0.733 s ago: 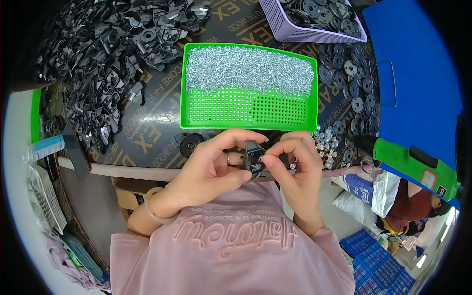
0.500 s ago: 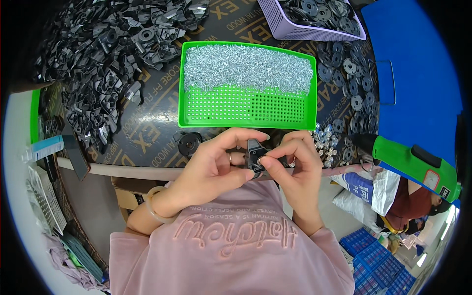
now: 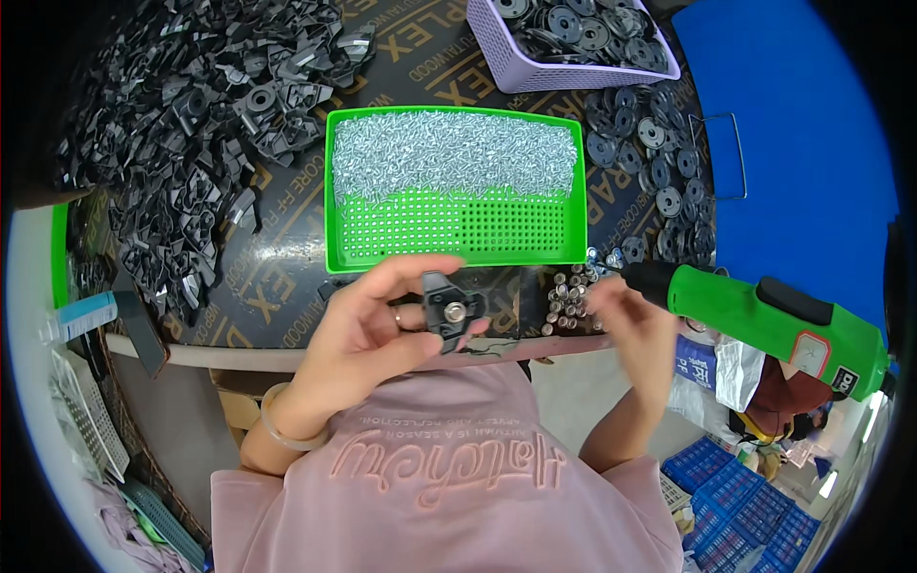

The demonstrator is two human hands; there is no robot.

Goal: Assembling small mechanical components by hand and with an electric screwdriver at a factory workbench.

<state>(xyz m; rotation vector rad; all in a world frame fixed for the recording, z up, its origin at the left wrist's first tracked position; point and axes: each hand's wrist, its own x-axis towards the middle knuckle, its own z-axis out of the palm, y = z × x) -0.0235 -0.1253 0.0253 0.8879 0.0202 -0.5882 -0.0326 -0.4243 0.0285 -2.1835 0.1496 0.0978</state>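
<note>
Motion blur on right hand [image 3: 638, 329]

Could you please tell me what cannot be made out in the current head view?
In the head view:
- Whether the right hand holds anything: motion blur.
- The underside of the black part in the left hand: turned away.
- The count of silvery pieces in the green tray: too small, heaped.
- The purple basket's far end: cut off by the upper edge.

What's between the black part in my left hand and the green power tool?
In the head view, small silvery metal pieces and your blurred right hand lie between the black part and the green power tool.
</note>
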